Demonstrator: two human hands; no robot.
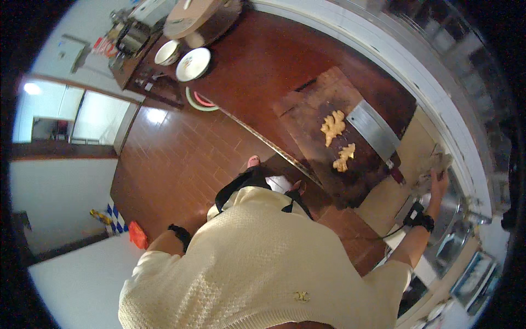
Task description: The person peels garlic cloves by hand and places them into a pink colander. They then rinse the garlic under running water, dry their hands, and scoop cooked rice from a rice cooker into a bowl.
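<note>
At the right, beside the sink, my right hand [439, 183] reaches to a translucent, crumpled item [437, 161], possibly a plastic bag. Blur hides whether its fingers grip it. My left hand is out of sight; only the forearm with a black wristband shows. Before me a worn wooden cutting board [294, 119] lies on the dark red counter. Two pieces of ginger rest on it, a larger ginger root [333, 126] and a smaller ginger root [344, 158]. Next to them lies a cleaver [373, 129], its dark handle pointing towards the sink side.
Two bowls, a patterned bowl [166, 53] and a wide white bowl [193, 64], stand at the counter's far left end. Behind them is a round wooden board [189, 24]. The metal sink [446, 205] is at the right. A red bag [138, 235] is at the lower left.
</note>
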